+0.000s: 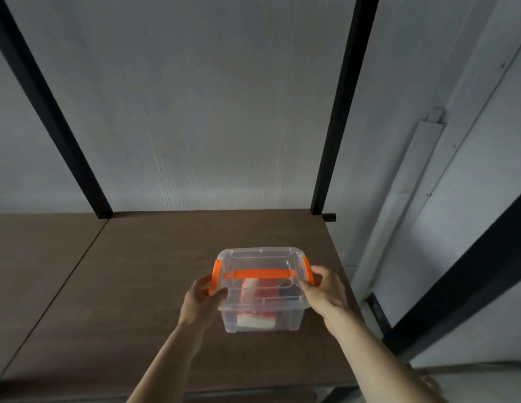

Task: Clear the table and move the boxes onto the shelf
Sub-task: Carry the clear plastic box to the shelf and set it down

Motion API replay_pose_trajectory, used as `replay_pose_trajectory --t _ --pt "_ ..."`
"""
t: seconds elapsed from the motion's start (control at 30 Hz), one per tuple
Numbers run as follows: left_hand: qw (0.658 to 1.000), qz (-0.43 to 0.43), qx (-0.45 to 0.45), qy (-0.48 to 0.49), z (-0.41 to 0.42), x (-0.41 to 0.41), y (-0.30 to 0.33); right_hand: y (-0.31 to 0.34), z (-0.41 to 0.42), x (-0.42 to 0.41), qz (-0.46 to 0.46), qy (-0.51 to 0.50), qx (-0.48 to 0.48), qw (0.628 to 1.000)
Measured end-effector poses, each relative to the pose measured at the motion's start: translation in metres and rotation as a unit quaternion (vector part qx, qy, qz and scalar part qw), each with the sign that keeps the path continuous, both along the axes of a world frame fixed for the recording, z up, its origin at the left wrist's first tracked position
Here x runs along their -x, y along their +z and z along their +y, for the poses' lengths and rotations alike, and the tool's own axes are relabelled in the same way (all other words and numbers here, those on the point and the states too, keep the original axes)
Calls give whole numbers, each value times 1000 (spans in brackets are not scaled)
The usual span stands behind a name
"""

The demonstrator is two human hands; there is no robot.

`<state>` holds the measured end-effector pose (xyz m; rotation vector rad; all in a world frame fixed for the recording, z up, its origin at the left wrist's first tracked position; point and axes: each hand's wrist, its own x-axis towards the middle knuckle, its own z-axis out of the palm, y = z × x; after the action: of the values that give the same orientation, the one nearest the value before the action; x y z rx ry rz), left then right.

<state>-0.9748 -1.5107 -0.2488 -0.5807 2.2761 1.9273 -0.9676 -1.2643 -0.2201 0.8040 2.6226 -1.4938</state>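
Two bare forearms rose from the bottom edge of the frame toward the lower centre, where both hands met a small clear plastic storage box point(260, 298). The left hand point(201, 299) was closed around the box's left end, fingers curled about the orange latch point(215, 277) there, thumb against the clear wall. The right hand point(323, 289) gripped the right end in the same way, its fingers wrapped over the other orange latch point(308, 271). Each grip was closed and holding the box. The box sat upright in the lower centre of the frame, over the right part of the brown wooden shelf board point(143, 274); whether its base touched the board could not be told. An orange handle point(260, 274) lay flat across the clear lid, and through the walls red and white contents point(255, 308) showed, too blurred to name. Left of the box, a seam ran diagonally across the board toward the lower left. Beyond it, at the shelf's back edge, two black metal uprights point(337, 117) climbed toward the top of the frame against a pale grey wall point(201, 97). At the right, a white cable duct point(410, 181) ran along the wall.
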Motion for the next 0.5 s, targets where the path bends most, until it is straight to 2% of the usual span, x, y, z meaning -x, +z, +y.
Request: replay_pose_trajectory --t 0.27,0.5 --pt "997 -34 63 -42 14 -1 -31 -29 12 -4 -40 25 -12 999" --pt "988 -41 131 -75 19 -7 -30 -37 12 -7 -48 47 -51 996"
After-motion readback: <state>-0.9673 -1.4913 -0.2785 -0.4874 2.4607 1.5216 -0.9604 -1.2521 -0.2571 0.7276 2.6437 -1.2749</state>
